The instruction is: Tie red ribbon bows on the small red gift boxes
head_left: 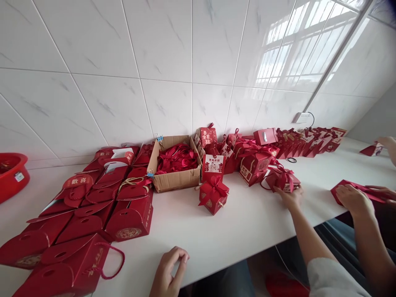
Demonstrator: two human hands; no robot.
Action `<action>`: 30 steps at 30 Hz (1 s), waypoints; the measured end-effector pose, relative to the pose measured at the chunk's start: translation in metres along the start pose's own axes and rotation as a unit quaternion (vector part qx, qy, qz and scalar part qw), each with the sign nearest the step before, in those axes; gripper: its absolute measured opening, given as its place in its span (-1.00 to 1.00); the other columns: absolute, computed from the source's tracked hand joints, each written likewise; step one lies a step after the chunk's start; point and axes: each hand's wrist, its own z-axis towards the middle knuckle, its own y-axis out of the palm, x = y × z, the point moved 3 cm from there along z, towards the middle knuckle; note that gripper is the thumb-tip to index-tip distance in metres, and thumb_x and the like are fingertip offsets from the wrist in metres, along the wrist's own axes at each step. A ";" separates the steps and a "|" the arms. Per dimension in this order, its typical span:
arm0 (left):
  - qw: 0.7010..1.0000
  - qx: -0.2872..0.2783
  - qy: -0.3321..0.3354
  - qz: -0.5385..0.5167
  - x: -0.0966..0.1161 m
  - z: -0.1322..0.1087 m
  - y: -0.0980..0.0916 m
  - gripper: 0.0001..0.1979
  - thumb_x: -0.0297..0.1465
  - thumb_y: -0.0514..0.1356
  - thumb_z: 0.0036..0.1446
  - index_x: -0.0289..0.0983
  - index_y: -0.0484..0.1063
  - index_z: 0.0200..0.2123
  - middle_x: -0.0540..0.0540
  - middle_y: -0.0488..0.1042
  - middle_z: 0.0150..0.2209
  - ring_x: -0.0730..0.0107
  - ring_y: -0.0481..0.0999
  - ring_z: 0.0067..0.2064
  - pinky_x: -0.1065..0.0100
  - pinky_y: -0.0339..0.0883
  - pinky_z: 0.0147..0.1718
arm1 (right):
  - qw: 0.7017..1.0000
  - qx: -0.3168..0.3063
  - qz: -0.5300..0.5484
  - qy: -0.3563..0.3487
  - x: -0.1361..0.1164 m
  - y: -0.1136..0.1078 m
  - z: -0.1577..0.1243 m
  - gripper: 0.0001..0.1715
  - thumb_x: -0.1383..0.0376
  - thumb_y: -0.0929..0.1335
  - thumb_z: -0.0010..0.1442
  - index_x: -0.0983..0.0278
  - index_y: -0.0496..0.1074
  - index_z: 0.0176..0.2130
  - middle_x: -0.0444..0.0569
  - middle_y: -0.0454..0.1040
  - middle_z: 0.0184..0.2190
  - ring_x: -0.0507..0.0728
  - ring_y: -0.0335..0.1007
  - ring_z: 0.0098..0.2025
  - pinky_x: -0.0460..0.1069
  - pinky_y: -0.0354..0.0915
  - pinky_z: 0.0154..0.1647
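Note:
On the right side of the table, my right hand (291, 196) holds a red gift box (282, 180) with a satin ribbon bow on top, gripping its near lower edge. Close to that box stands a cluster of finished-looking red boxes with bows (253, 165). My left hand (171, 270) rests by the front edge of the table, its fingers curled in towards the thumb and nothing seen between them. Another red box with a bow (214, 194) sits alone in the middle, in front of a red printed box (213, 166).
A cardboard box (176, 181) of red ribbons stands against the tiled wall. Rows of red handled boxes (93, 218) fill the left, beside a red basin (12, 175). A co-worker's hands (355, 200) hold a red box (338, 190) at the right; a further hand (389, 144) reaches in beyond.

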 end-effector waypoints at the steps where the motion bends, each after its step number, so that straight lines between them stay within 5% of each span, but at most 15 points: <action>1: 1.000 0.001 0.002 -0.001 0.000 0.000 0.000 -0.74 -0.22 0.02 0.24 -0.21 0.35 -0.43 -0.04 0.45 -0.44 0.34 0.45 -0.35 0.44 0.34 -0.30 | 1.000 -0.003 -0.007 0.019 0.000 0.005 0.007 0.28 -0.01 0.47 -0.36 0.22 -0.08 0.24 0.31 0.02 0.20 0.59 -0.03 0.24 0.37 0.03 0.19; 8: 0.999 0.041 -0.025 -0.023 0.008 -0.001 0.001 -0.71 -0.20 0.03 0.23 -0.21 0.35 -0.45 -0.03 0.44 -0.46 0.33 0.44 -0.35 0.43 0.30 -0.29 | 0.996 -0.055 -0.033 0.058 -0.005 0.030 0.023 0.35 0.03 0.50 -0.41 0.26 -0.06 0.26 0.32 -0.02 0.26 0.48 0.07 0.23 0.29 0.04 0.21; 22: 1.000 -0.004 -0.019 -0.005 0.004 0.000 0.003 -0.71 -0.20 -0.01 0.27 -0.20 0.33 -0.41 -0.01 0.42 -0.43 0.36 0.42 -0.32 0.44 0.27 -0.26 | 0.993 -0.094 -0.072 0.028 -0.024 0.046 0.003 0.25 0.00 0.48 -0.29 0.20 -0.08 0.25 0.24 0.02 0.26 0.38 0.08 0.25 0.26 0.07 0.22; 30: 1.000 -0.017 -0.002 0.017 0.001 0.001 0.000 -0.73 -0.22 -0.02 0.27 -0.20 0.33 -0.40 -0.02 0.44 -0.42 0.37 0.45 -0.32 0.46 0.32 -0.27 | 0.994 -0.050 -0.079 0.052 -0.019 0.023 -0.016 0.26 -0.01 0.47 -0.28 0.26 -0.10 0.25 0.33 -0.02 0.25 0.47 0.09 0.22 0.30 0.09 0.19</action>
